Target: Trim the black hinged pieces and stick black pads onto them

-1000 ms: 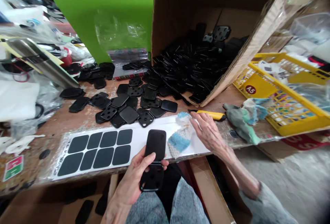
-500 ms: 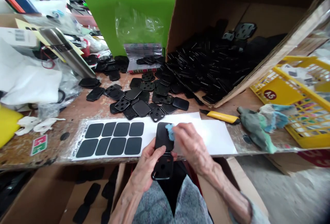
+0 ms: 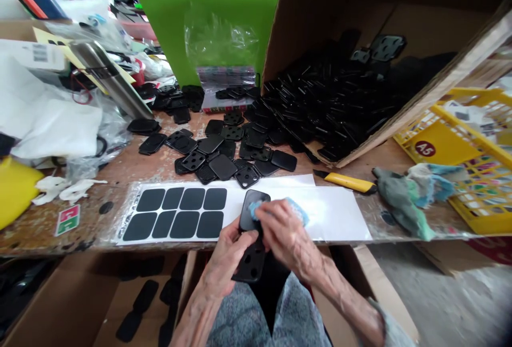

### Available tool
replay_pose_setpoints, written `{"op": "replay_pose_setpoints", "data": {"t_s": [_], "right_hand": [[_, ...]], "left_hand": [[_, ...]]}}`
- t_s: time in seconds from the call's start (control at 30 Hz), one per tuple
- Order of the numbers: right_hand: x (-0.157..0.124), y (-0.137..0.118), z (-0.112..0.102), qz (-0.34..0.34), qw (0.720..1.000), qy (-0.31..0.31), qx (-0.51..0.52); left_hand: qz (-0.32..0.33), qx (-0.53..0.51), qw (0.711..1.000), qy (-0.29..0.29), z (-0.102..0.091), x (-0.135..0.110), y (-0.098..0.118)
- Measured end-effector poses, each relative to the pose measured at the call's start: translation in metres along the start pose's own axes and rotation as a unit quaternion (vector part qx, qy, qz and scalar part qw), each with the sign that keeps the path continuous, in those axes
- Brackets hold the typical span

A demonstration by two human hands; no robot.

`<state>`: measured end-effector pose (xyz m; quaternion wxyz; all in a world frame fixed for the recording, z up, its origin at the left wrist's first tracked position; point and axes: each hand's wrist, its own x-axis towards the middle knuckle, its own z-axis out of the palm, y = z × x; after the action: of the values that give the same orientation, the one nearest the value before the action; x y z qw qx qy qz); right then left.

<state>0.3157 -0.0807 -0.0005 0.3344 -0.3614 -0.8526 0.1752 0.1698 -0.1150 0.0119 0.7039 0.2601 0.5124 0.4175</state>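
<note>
Pinching a blue cloth (image 3: 299, 211) against a black two-part plate (image 3: 247, 207), the right hand (image 3: 285, 228) meets the clasping left hand (image 3: 231, 249) near the tabletop's (image 3: 132, 163) front edge, bare white paper (image 3: 336, 214) rightward.

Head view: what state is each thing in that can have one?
Left hand: closed on the black part
Black part: two plates, end to end
Right hand: closed on the blue cloth
Blue cloth: bunched, against the black part
White sheet: flat, bearing eight dark pads
Yellow cutter: lying flat
Cardboard box: open, holding black plates
Yellow basket: upright, loaded
</note>
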Motion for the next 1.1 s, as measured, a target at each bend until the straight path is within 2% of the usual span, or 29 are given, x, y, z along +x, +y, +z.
{"op": "replay_pose_setpoints", "data": {"t_s": [0.07,0.2,0.33,0.43,0.5,0.6,0.67,0.7,0.77,0.8,0.83,0.9,0.97,1.1], "right_hand": [[0.001,0.0,0.001,-0.031,0.999,-0.02,0.024],[0.005,0.001,0.002,0.0,1.0,0.027,0.014],[0.006,0.0,0.006,-0.039,0.999,-0.011,0.022],[0.009,0.011,0.007,-0.006,1.0,0.029,-0.002],[0.009,0.026,0.0,0.028,0.998,0.057,-0.024],[-0.005,0.057,-0.032,0.082,0.99,0.088,-0.073],[-0.027,0.082,-0.066,0.151,0.961,0.124,-0.197],[-0.041,0.096,-0.084,0.197,0.924,0.159,-0.286],[-0.074,0.124,-0.119,0.269,0.874,0.2,-0.351],[-0.09,0.138,-0.134,0.34,0.821,0.201,-0.411],[-0.106,0.15,-0.146,0.4,0.782,0.188,-0.44],[-0.132,0.169,-0.164,0.447,0.775,0.131,-0.427],[-0.147,0.179,-0.174,0.449,0.793,0.111,-0.395],[-0.152,0.179,-0.18,0.435,0.817,0.161,-0.343]], "left_hand": [[0.017,0.014,1.0,0.007,0.0,0.001,0.002],[0.013,0.063,0.998,-0.011,0.002,0.0,0.006],[0.018,0.058,0.998,-0.001,0.007,-0.001,0.005],[0.015,0.077,0.997,-0.024,0.008,-0.002,0.004],[0.015,0.074,0.997,-0.026,0.007,-0.002,0.005],[0.01,0.044,0.998,-0.035,0.001,-0.001,0.008],[0.005,0.019,0.999,-0.047,-0.005,0.001,0.009],[0.005,0.009,0.999,-0.051,-0.008,0.002,0.01],[0.008,-0.008,0.998,-0.059,-0.011,0.003,0.01],[0.009,-0.012,0.998,-0.068,-0.011,0.004,0.01],[0.011,-0.015,0.997,-0.077,-0.01,0.004,0.01],[0.017,-0.012,0.995,-0.093,-0.008,0.004,0.01],[0.014,0.0,0.995,-0.103,-0.005,0.003,0.011],[-0.005,0.03,0.995,-0.098,-0.002,-0.002,0.014]]}}
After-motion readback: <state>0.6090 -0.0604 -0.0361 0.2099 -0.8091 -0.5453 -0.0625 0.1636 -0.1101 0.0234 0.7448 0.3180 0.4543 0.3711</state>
